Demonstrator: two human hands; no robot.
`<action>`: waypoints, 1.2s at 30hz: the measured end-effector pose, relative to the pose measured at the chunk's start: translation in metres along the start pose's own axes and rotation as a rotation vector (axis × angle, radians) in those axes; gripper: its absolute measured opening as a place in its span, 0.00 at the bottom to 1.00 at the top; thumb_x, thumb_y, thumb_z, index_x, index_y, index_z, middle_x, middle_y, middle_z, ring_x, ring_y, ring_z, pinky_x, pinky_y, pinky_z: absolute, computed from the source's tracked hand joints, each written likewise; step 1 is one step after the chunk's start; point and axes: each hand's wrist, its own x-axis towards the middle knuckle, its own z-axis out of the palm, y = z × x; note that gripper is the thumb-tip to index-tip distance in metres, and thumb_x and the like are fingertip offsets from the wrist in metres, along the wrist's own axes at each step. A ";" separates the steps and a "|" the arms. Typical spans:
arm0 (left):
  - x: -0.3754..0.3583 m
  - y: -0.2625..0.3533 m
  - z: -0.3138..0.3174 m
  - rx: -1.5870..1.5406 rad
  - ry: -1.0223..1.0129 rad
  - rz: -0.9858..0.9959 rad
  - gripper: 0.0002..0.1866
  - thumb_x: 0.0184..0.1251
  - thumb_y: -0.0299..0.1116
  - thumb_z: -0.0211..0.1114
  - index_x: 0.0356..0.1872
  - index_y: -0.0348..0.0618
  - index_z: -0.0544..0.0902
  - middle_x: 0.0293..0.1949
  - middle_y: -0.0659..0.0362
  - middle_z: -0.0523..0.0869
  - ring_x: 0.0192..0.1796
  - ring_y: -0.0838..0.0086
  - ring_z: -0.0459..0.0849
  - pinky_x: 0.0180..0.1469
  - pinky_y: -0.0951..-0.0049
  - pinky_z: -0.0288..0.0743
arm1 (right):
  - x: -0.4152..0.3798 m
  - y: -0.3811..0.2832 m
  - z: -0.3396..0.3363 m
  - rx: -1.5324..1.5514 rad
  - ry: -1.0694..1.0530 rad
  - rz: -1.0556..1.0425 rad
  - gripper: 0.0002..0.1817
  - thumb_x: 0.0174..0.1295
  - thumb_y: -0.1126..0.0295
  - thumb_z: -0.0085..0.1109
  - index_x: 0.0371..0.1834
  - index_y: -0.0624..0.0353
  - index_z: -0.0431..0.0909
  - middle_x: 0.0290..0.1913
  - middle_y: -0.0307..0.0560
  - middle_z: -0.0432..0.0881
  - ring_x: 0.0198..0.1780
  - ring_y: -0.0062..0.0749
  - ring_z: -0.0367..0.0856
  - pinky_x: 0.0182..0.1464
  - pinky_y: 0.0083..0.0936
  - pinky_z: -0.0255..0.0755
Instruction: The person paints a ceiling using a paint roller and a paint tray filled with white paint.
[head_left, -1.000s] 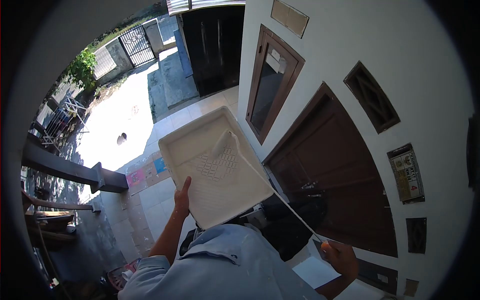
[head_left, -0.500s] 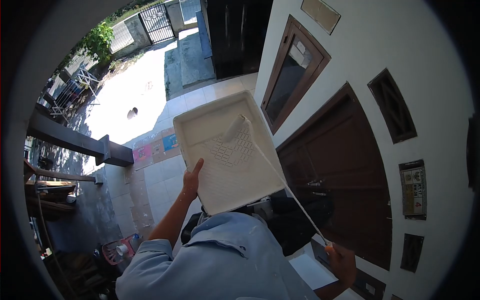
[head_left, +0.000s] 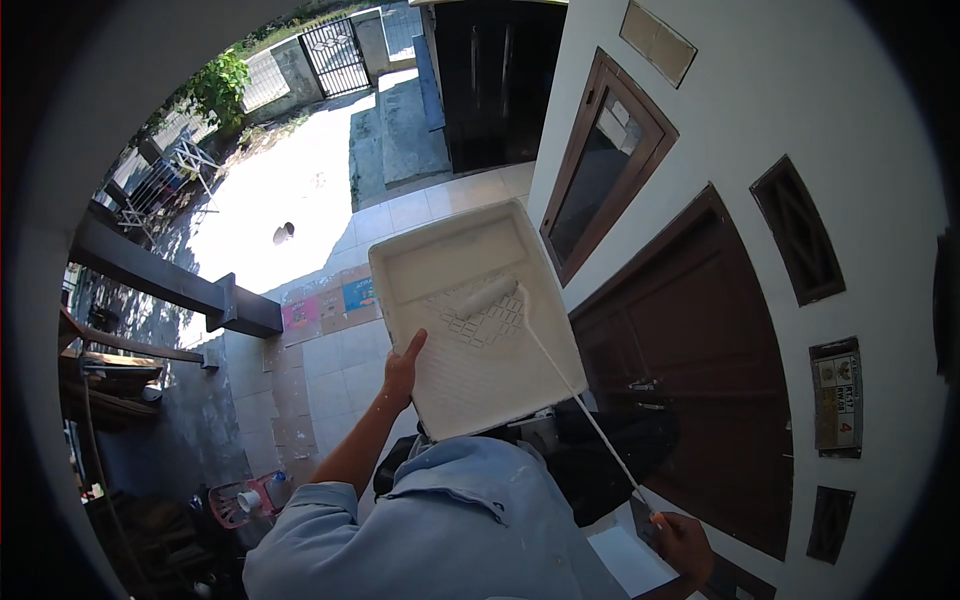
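My left hand (head_left: 402, 374) grips the left edge of a paint tray (head_left: 470, 385), its thumb lying over the rim and its other fingers hidden underneath. Off-white paint coats the tray, and a diamond-like grid pattern shows on its ramp. On that patterned ramp rests a paint roller (head_left: 488, 299), covered in the same pale paint. Its long thin handle runs down to the lower right, where my right hand (head_left: 682, 545) is closed around the orange end.
A brown door (head_left: 690, 370) and a framed window (head_left: 608, 150) line the white wall on the right. Cardboard sheets (head_left: 330, 302) lie on the tiled floor. A pink plastic chair (head_left: 240, 503) stands at lower left, near a dark post (head_left: 245, 305).
The roller has moved down the tray, from the upper part of the grid toward its middle, and lies flatter. The whole view has shifted slightly.
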 end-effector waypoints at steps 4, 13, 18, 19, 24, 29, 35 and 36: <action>-0.001 0.002 0.001 0.005 0.000 -0.008 0.35 0.61 0.54 0.69 0.56 0.30 0.77 0.45 0.51 0.84 0.44 0.68 0.84 0.47 0.71 0.78 | -0.013 -0.012 -0.004 0.019 -0.017 -0.172 0.19 0.72 0.57 0.50 0.29 0.62 0.76 0.19 0.36 0.71 0.24 0.18 0.63 0.27 0.24 0.61; -0.002 0.000 0.000 0.017 -0.004 0.010 0.35 0.61 0.54 0.69 0.56 0.28 0.76 0.45 0.50 0.84 0.44 0.67 0.84 0.47 0.70 0.78 | -0.004 -0.004 -0.007 0.069 -0.082 -0.160 0.17 0.74 0.61 0.47 0.28 0.58 0.74 0.19 0.33 0.68 0.21 0.15 0.61 0.25 0.20 0.58; -0.004 0.003 0.004 0.017 0.001 -0.005 0.37 0.61 0.54 0.69 0.57 0.28 0.75 0.46 0.49 0.84 0.44 0.66 0.84 0.48 0.70 0.78 | 0.008 -0.003 0.007 0.085 -0.041 -0.114 0.16 0.73 0.59 0.50 0.34 0.59 0.77 0.19 0.34 0.71 0.20 0.15 0.64 0.23 0.18 0.61; -0.003 0.003 0.003 0.022 -0.001 -0.003 0.37 0.62 0.54 0.69 0.57 0.28 0.75 0.46 0.49 0.84 0.44 0.66 0.84 0.48 0.70 0.78 | 0.013 0.004 0.008 0.070 -0.017 -0.069 0.17 0.71 0.58 0.54 0.37 0.63 0.80 0.20 0.36 0.74 0.20 0.16 0.68 0.24 0.19 0.64; -0.003 0.002 0.003 0.027 0.007 0.006 0.36 0.62 0.54 0.68 0.57 0.28 0.74 0.47 0.49 0.83 0.45 0.66 0.84 0.48 0.71 0.77 | 0.007 0.004 -0.004 0.052 0.016 0.036 0.23 0.68 0.53 0.57 0.40 0.68 0.83 0.21 0.40 0.78 0.22 0.18 0.74 0.25 0.20 0.67; 0.002 -0.002 0.002 0.005 0.006 0.007 0.36 0.62 0.52 0.69 0.58 0.28 0.74 0.47 0.50 0.83 0.45 0.67 0.84 0.48 0.70 0.78 | 0.017 -0.004 0.005 0.017 -0.057 0.022 0.22 0.70 0.54 0.53 0.43 0.67 0.83 0.22 0.43 0.81 0.21 0.21 0.76 0.24 0.21 0.69; -0.001 0.002 0.004 0.000 -0.007 -0.003 0.36 0.62 0.52 0.68 0.58 0.27 0.72 0.48 0.49 0.83 0.45 0.66 0.85 0.48 0.68 0.80 | 0.006 0.002 -0.008 0.018 0.006 0.037 0.23 0.70 0.52 0.53 0.38 0.65 0.83 0.22 0.43 0.81 0.21 0.22 0.77 0.25 0.22 0.70; -0.003 0.003 0.004 0.009 -0.012 -0.015 0.36 0.63 0.52 0.68 0.58 0.27 0.73 0.47 0.49 0.83 0.44 0.66 0.85 0.47 0.68 0.80 | 0.008 0.000 -0.007 0.014 -0.002 0.033 0.23 0.69 0.53 0.54 0.36 0.65 0.83 0.22 0.43 0.81 0.22 0.22 0.77 0.26 0.23 0.71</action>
